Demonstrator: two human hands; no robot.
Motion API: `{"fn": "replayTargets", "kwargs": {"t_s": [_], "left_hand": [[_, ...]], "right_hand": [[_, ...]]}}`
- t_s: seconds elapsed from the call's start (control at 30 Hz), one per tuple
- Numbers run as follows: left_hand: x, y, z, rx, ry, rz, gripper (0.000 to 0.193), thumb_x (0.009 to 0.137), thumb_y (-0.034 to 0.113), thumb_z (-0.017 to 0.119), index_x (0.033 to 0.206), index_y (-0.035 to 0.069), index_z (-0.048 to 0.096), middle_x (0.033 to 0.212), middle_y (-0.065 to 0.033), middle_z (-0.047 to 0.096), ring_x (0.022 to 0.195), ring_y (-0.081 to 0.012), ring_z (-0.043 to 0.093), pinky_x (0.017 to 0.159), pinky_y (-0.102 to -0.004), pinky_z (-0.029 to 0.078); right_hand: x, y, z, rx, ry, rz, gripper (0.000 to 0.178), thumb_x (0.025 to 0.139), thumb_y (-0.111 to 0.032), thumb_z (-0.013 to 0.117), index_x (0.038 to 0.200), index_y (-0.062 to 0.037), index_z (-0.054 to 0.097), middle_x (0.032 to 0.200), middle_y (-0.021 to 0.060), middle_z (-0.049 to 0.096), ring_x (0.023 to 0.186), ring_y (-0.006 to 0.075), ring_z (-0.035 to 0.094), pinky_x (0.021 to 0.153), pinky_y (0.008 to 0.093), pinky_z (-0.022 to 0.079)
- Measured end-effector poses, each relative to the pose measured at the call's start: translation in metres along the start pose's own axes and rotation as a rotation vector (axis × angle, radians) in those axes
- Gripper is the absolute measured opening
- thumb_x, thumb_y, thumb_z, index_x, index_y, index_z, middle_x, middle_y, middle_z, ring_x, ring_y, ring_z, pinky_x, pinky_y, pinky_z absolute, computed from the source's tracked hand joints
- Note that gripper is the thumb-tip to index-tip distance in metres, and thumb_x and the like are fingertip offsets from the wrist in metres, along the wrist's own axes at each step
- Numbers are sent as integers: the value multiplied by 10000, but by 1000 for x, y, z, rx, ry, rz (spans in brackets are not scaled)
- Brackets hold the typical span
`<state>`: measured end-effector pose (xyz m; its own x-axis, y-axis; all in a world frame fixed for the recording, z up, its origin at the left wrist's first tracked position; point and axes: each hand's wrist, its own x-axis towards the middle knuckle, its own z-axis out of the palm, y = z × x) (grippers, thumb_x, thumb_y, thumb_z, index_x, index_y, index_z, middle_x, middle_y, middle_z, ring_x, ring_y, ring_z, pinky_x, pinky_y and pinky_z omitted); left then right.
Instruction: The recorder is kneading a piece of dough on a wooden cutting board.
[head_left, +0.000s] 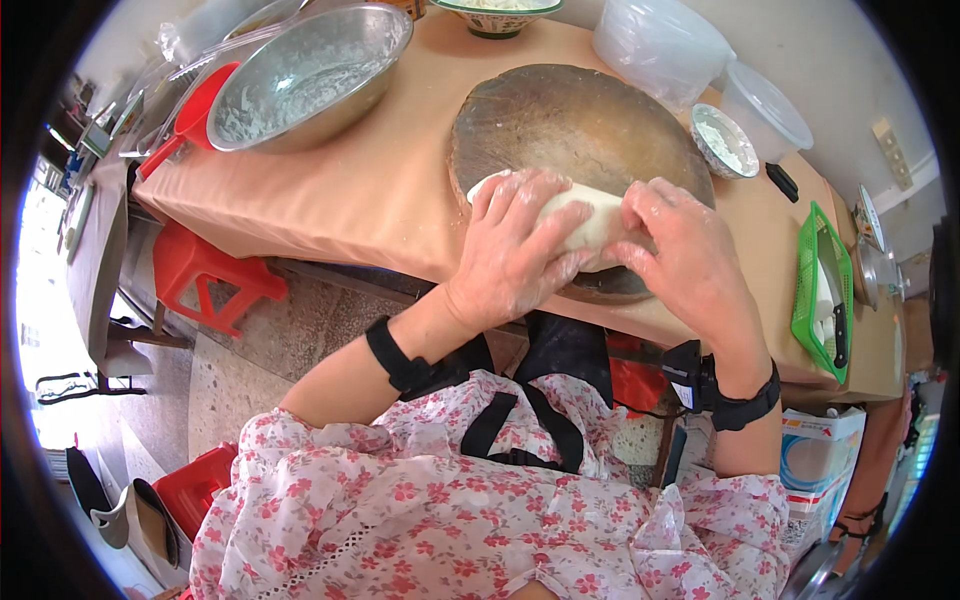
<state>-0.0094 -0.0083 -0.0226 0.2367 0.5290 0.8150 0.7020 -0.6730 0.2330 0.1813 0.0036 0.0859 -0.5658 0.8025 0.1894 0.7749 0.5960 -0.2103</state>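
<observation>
A thick pale roll of dough (597, 218) lies at the near edge of a round wooden chopping board (560, 115). My left hand (520, 235) wraps over the dough's left part, its floury fingers curled across the top. At the dough's right end, my right hand (680, 235) grips with bent fingers and thumb. Both hands cover much of the dough, and its underside is hidden. White flour dusts the fingers of both hands.
Left on the orange-covered table (330, 205) stands a floury metal basin (310, 80) beside a red dipper (190, 115). Right of the board are a bowl of flour (725, 142), clear plastic tubs (660, 50) and a green basket (822, 290) holding a knife (841, 335).
</observation>
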Motion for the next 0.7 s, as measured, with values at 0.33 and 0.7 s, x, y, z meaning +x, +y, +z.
{"fn": "replayTargets", "kwargs": {"t_s": [0.33, 0.7], "left_hand": [[-1, -14, 6, 0, 53, 86, 528, 702, 304, 775, 1159, 135, 575, 1210, -125, 543, 1091, -339, 551, 935, -482, 388], [72, -48, 38, -6, -344, -346, 376, 865, 403, 607, 1118, 129, 659, 997, -124, 663, 974, -345, 609, 845, -463, 462]], "right_hand": [[8, -11, 18, -256, 76, -129, 225, 773, -136, 687, 941, -48, 566, 859, 124, 597, 851, 304, 639, 637, 401, 535], [77, 36, 36, -396, 15, 47, 119, 836, -126, 597, 920, -44, 615, 907, 159, 663, 888, 337, 667, 709, 456, 525]]}}
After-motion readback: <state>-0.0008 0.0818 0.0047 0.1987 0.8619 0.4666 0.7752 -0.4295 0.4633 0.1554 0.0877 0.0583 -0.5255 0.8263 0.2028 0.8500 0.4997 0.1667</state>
